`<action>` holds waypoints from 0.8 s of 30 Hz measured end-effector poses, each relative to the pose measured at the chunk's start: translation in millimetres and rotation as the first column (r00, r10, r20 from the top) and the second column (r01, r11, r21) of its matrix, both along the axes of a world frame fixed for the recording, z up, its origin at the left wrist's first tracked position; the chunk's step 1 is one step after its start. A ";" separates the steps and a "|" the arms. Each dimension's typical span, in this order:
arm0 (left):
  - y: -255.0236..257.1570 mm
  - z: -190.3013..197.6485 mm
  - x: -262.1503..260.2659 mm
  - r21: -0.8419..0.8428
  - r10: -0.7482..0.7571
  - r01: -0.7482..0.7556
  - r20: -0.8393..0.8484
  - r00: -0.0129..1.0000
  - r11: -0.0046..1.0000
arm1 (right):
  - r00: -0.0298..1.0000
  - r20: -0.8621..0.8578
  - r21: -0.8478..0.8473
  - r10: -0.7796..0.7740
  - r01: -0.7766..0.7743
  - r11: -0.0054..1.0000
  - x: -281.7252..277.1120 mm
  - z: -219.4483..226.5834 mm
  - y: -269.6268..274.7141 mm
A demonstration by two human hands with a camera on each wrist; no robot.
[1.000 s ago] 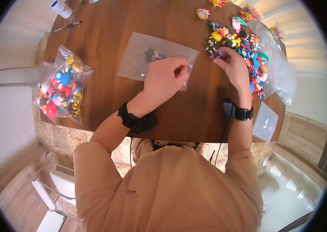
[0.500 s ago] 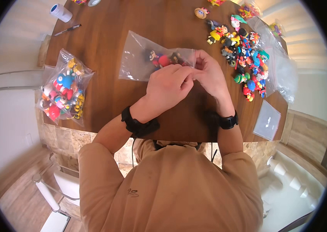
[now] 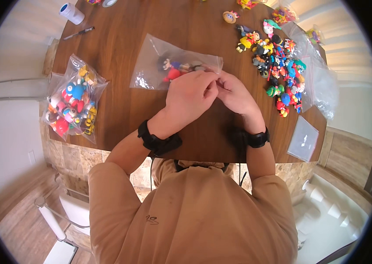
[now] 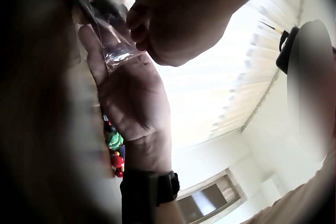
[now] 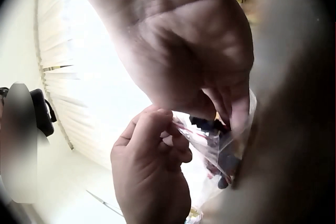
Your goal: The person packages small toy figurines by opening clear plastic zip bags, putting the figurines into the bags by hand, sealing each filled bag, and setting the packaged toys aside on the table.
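A clear zip bag (image 3: 144, 66) lies on the table with a few small toy figures inside, among them a red and blue one (image 3: 172, 70) and a dark one (image 3: 198, 67) near the mouth. My left hand (image 3: 190, 97) pinches the edge of the bag's mouth between thumb and curled fingers, as the right wrist view shows. My right hand (image 3: 240, 96) is at the same mouth. Its fairly straight fingers (image 5: 239, 109) reach in along the plastic, right by a dark figure (image 5: 205, 124). In the head view the left hand hides part of the bag.
A pile of toy figures (image 3: 278, 66) spreads on the right, beside empty plastic bags (image 3: 322, 88). One flat bag (image 3: 303, 138) lies at the right front edge. A filled bag (image 3: 71, 97) sits at left; behind it are a pen (image 3: 79, 33) and a white bottle (image 3: 71, 13).
My right hand has come left from the pile to the bag's mouth. A dark figure now shows inside the bag, and the bag's contents have shifted slightly left. My left hand has stayed near the mouth.
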State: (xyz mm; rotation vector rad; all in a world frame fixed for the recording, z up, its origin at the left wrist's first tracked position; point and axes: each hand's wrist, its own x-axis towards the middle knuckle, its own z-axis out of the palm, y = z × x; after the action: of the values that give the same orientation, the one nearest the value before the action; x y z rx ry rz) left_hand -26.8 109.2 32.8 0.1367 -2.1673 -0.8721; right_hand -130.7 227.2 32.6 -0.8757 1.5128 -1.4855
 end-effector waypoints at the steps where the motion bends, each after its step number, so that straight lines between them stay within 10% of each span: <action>1: -1.3 0.4 0.0 0.000 -0.001 0.001 -0.002 1.000 1.000 | 1.000 -0.002 0.000 -0.001 0.001 1.000 0.3 -0.3 -0.9; 4: -6.3 3.1 3.2 0.133 -0.013 0.002 0.080 0.997 0.991 | 0.966 0.241 -0.070 -0.092 0.112 0.991 -2.8 -1.5 -2.5; 8: -4.3 7.1 0.9 0.230 -0.038 0.004 0.141 0.989 0.973 | 0.925 -0.345 0.299 -0.160 0.270 0.915 -24.0 18.5 7.0; 11: -9.6 -8.0 1.4 0.167 -0.103 0.055 0.289 0.952 0.984 | 0.371 -0.877 -0.070 -0.304 0.529 0.846 -55.5 15.9 9.9; 15: -11.5 -14.8 -0.4 0.098 -0.141 0.114 0.345 0.928 0.989 | 0.154 -0.988 0.089 -0.005 0.598 0.797 -113.6 15.6 4.4; 22: -21.2 -6.3 -1.7 0.477 -0.166 0.000 0.305 0.938 0.879 | 0.192 -0.974 0.195 0.120 0.443 0.875 -133.9 25.7 13.2; 24: -23.9 -7.8 -2.5 0.539 -0.176 -0.003 0.281 0.944 0.842 | 0.640 -0.704 0.177 -0.308 0.577 0.797 -112.0 46.6 15.4</action>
State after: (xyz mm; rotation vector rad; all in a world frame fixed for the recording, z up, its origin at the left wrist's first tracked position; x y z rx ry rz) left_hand -29.3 85.3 25.0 0.4904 -2.1719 -1.5928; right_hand -242.7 242.6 79.2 -0.8331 2.6206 -1.1593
